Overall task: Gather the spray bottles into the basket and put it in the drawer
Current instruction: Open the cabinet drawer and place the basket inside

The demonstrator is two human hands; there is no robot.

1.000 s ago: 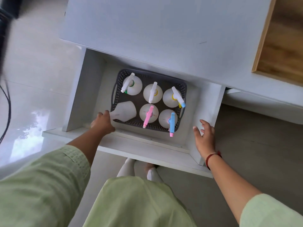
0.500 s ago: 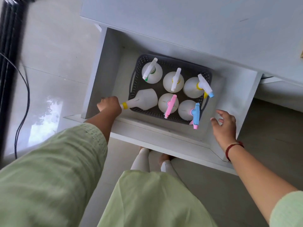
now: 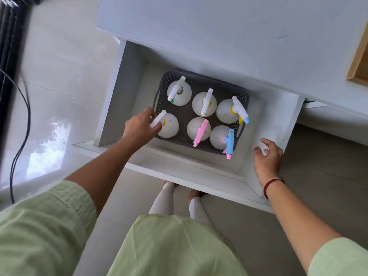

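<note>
A dark grey perforated basket sits inside the open white drawer. Several white spray bottles stand upright in it, among them one with a pink trigger and one with a blue trigger. My left hand grips the white spray head of the front-left bottle, which has a yellow collar and now stands upright. My right hand hovers at the drawer's front right corner with fingers spread, holding nothing.
The white desk top overhangs the back of the drawer. A wooden tray edge shows at the far right. Black cables run down the glossy floor at the left. My feet stand under the drawer front.
The front-left bottle, which lay tilted over the basket's left rim, has been stood upright by my left hand. My right hand stayed by the drawer's right front corner.
</note>
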